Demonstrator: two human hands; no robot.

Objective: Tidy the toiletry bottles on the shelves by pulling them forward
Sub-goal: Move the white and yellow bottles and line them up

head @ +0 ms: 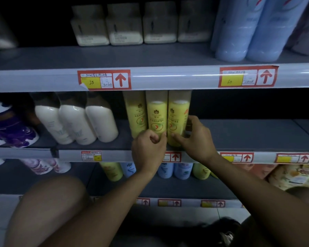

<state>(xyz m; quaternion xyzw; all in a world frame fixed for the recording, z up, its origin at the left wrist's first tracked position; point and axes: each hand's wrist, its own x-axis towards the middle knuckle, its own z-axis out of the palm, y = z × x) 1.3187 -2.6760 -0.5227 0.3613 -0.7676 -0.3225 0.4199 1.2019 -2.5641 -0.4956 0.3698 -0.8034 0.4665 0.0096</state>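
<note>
Left grip: the left hand (149,148) is curled round the base of the middle yellow bottle (156,118), thumb and fingers closed on its lower front.
Right grip: the right hand (196,139) grasps the right yellow bottle (178,118), fingers reaching round its right side and the thumb lying across its lower front.
Yellow bottles: three stand upright side by side on the middle shelf (248,134), touching one another; the left yellow bottle (135,113) is not held and sits slightly further back than the other two.
Position on shelf: the two held bottles stand near the front edge of the middle shelf, just above a price tag with a red arrow (175,157).
White bottles: three white bottles with dark caps (75,122) stand in a row to the left of the yellow ones, a small gap between the groups.
Purple pack: a purple and white floral pack (9,132) lies at the far left of the same shelf.
Upper shelf: four cream square bottles (125,27) stand well back in a row; tall pale blue bottles (248,29) stand at the right, near the front edge (168,77), which carries red and yellow price tags.
Lower shelf: yellow, blue and green bottles (182,171) stand beneath the hands, partly hidden by the forearms.
Person: both bare forearms reach up from below, and a bare knee (48,207) shows at the lower left.
</note>
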